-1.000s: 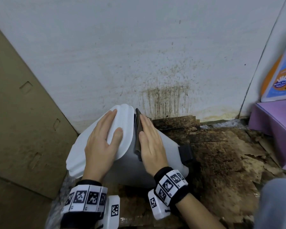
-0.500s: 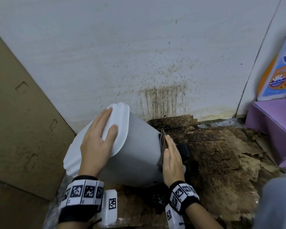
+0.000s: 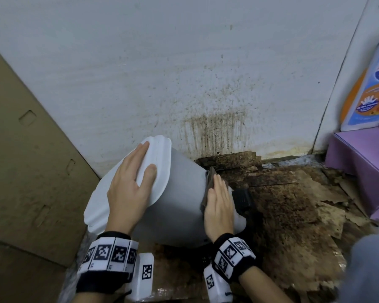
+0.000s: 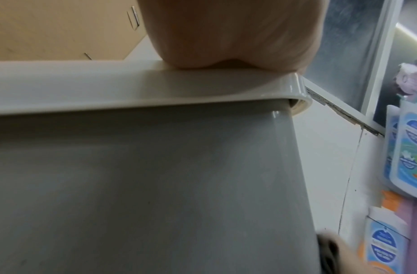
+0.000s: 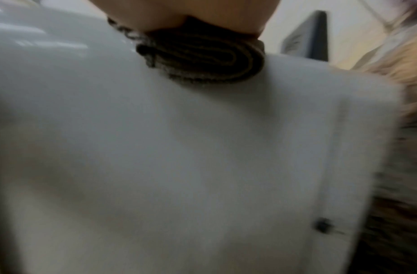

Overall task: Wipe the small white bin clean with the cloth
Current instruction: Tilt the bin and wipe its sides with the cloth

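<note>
The small white bin (image 3: pixel 182 200) lies tipped toward the left, its lid (image 3: pixel 160 162) pointing at the cardboard. My left hand (image 3: pixel 131 182) rests flat on the lid with straight fingers; the left wrist view shows the palm on the lid (image 4: pixel 156 89) above the grey side (image 4: pixel 156 185). My right hand (image 3: pixel 219 202) presses a folded dark cloth (image 3: pixel 209 182) flat against the bin's side near its base. In the right wrist view the folded cloth (image 5: pixel 203 55) sits between palm and bin wall (image 5: pixel 179 148).
A stained white wall (image 3: pixel 206 84) stands behind. Brown cardboard (image 3: pixel 31 171) leans at the left. The floor (image 3: pixel 293 204) is dark, dirty and peeling. A purple box (image 3: pixel 363 162) with a detergent bottle (image 3: pixel 372 88) sits at the right. The bin's black pedal (image 3: pixel 242 196) juts out beside my right hand.
My right hand slid the cloth along the bin's side from just under the lid down toward the base. The left hand stayed on the lid.
</note>
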Demonstrator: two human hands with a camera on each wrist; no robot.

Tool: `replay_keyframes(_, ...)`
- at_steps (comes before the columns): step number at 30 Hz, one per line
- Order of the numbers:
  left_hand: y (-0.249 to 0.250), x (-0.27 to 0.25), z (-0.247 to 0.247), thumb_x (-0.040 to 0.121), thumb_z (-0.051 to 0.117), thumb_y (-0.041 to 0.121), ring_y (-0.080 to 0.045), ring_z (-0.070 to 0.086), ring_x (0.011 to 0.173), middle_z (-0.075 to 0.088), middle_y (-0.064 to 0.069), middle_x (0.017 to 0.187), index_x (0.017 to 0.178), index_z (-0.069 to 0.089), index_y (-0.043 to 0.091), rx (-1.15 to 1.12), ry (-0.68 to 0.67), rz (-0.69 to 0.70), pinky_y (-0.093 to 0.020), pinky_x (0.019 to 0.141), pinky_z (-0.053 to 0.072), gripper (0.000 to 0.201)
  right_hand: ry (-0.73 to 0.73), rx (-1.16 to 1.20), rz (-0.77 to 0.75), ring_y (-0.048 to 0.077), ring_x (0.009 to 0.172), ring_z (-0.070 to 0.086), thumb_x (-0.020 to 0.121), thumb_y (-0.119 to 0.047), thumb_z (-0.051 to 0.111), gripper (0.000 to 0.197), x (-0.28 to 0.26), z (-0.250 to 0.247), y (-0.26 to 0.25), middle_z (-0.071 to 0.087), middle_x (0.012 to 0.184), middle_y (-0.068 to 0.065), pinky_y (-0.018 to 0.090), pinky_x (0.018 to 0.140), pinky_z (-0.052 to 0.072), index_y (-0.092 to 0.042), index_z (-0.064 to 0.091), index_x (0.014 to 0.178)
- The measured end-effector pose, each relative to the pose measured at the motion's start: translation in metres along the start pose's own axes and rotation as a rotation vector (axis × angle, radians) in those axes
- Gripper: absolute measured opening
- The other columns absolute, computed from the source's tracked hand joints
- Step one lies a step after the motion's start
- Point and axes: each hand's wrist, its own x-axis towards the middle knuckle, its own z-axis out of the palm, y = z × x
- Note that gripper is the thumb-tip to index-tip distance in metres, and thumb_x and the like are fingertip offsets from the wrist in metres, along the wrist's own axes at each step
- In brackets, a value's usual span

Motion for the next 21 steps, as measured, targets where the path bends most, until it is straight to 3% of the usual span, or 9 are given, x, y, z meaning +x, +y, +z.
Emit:
replay_keyframes(6, 0.004, -0.001, 0.005, 0.092, 0.034, 0.058, -0.005, 0.039, 0.141, 0.043, 0.019, 0.155, 0.150, 0.043, 0.040, 0.027, -0.015, 0.021, -0.033, 0.106, 0.033, 0.062, -0.094, 0.078, -0.186, -0.004, 0.151, -0.002, 0.099, -0.043, 0.008, 0.064, -0.003, 0.010, -0.079, 0.007, 0.166, -0.017, 0.027, 0.125, 0.001, -0.025, 0.013, 0.160)
replay_keyframes(9, 0.004, -0.002, 0.005, 0.092, 0.034, 0.059, -0.004, 0.039, 0.141, 0.043, 0.019, 0.156, 0.151, 0.042, 0.041, 0.020, -0.021, 0.013, -0.033, 0.107, 0.033, 0.062, -0.145, 0.119, -0.272, -0.006, 0.151, -0.004, 0.099, -0.049, 0.005, 0.065, 0.002, 0.009, -0.088, 0.006, 0.163, -0.023, 0.024, 0.125, 0.000, -0.026, 0.012, 0.160)
replay_keyframes(13, -0.002, 0.000, 0.001, 0.092, 0.035, 0.059, -0.002, 0.038, 0.142, 0.042, 0.022, 0.156, 0.151, 0.043, 0.041, -0.005, -0.024, 0.006, -0.035, 0.112, 0.034, 0.061, -0.183, 0.052, -0.364, -0.005, 0.151, 0.000, 0.104, -0.042, 0.013, 0.059, 0.009, 0.004, -0.075, 0.008, 0.166, -0.019, 0.023, 0.124, 0.003, -0.027, 0.013, 0.160)
replay_keyframes(17, -0.005, 0.001, -0.003, 0.094, 0.038, 0.056, -0.002, 0.038, 0.142, 0.042, 0.023, 0.155, 0.150, 0.043, 0.042, -0.038, -0.020, 0.003, -0.041, 0.114, 0.036, 0.058, -0.237, 0.037, -0.283, -0.005, 0.151, 0.008, 0.103, -0.044, 0.017, 0.059, 0.027, -0.001, -0.049, 0.017, 0.166, -0.017, 0.027, 0.125, 0.009, -0.028, 0.018, 0.160)
replay_keyframes(21, -0.008, 0.002, -0.007, 0.095, 0.039, 0.055, -0.001, 0.040, 0.140, 0.043, 0.026, 0.152, 0.149, 0.042, 0.045, -0.057, -0.018, -0.026, -0.041, 0.113, 0.036, 0.056, -0.249, -0.030, -0.042, 0.010, 0.149, 0.024, 0.105, -0.038, 0.023, 0.054, 0.050, -0.015, -0.010, 0.031, 0.161, -0.007, 0.036, 0.124, 0.018, -0.024, 0.029, 0.157)
